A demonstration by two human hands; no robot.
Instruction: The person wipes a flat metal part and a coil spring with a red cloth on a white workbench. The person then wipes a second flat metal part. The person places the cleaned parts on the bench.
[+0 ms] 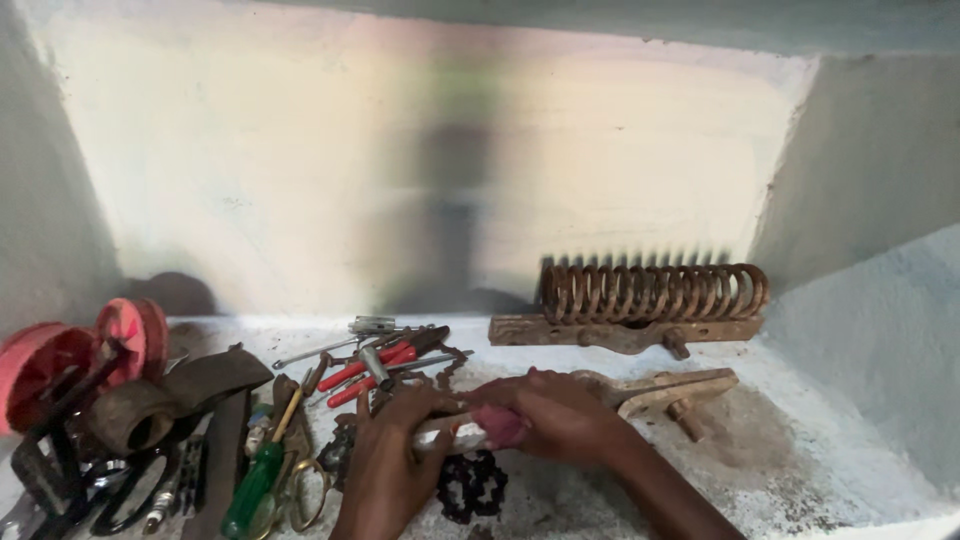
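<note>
A: What's the biggest thing on the white shelf (800, 470)?

B: The rusty coil spring (655, 291), lying on its side against the back wall, resting on a rusty flat metal bar (620, 332). Just in front of that bar, to the right, lies a second rusted bracket (665, 390) with a bolt sticking out of it.

A: And on the left?

B: A heap of tools. Two red spools (90, 350) at the far left, a dark curved metal piece (180, 390) beside them, black-handled scissors (125, 495) below. Then a green-handled screwdriver (252, 490), brass-coloured scissors (310, 495) just beside it, and two red-handled screwdrivers (365, 370) further back, near a small metal fitting (372, 324).

A: The hands?

B: Both meet at the middle front. The right hand (555, 415) is curled over the pinkish end of a short pale handle (470, 432), fingers wrapped down around it. The left hand (385, 465) grips the other end of the same handle, fingers closed, thumb on top. The hands touch each other.

A: What's the handle attached to?

B: Cannot tell; the hands cover most of it. It is held just above the shelf, over a small black toothed sprocket (472, 487) lying flat between the wrists.
</note>
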